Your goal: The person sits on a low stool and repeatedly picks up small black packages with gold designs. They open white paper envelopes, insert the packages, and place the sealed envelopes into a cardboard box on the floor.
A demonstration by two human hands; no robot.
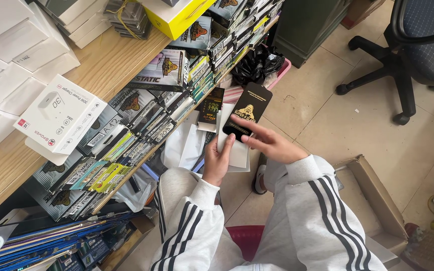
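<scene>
Now, fingertips first: right hand (269,143) pinching the lower end of a black flat packet (247,110), thumb on the face, fingers behind. Left hand (219,159) clasping a white sleeve (237,150) just under it, thumb up along the edge. Packet held in mid-air above the knees, long axis tilting up and away from both hands, toward the shelf edge (right hand nearer, already on it). Count: one black packet, one white sleeve, two hands. Beyond: packed rows of boxed stock on the wooden shelf (111,60), cardboard box (377,195), office chair (418,45).
</scene>
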